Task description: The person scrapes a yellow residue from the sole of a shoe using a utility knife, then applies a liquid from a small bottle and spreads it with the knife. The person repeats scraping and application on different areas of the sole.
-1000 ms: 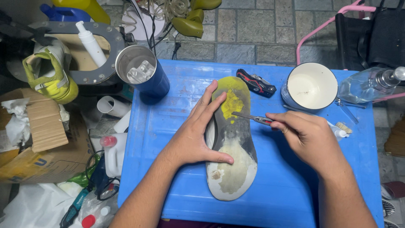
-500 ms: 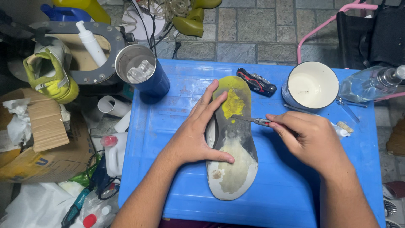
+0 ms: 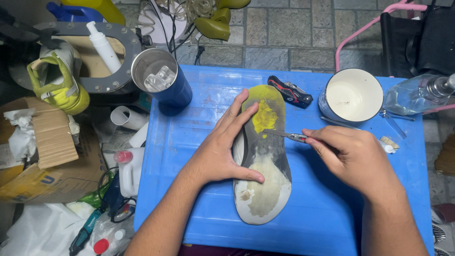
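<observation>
Blue plastic makes up the bench, a ribbed slab filling most of the view, with grey stone floor tiles beyond its far edge. Lying lengthwise along the middle of the bench is a shoe sole, its underside up: grey and off-white at the near end, a patch of yellow residue toward the far end.

The left hand lies flat and spread on the sole's left edge, fingers pointing far, thumb pressed across the grey middle, pinning the sole down without closing round anything. The right hand is curled shut on a thin metal scraping blade, whose tip rests on the sole just near of the yellow patch. Against the frames from a second ago, the blade tip has slid slightly toward the near end and the hand has shifted with it; the sole and the left hand have not moved. That reads as one short scraping stroke across the residue, with most of the yellow left on.

Far right on the bench stands a white enamel cup, a clear bottle lying just beyond it. A blue tumbler sits at the far left corner, and a red-and-black folding knife lies beside the sole's far tip.
</observation>
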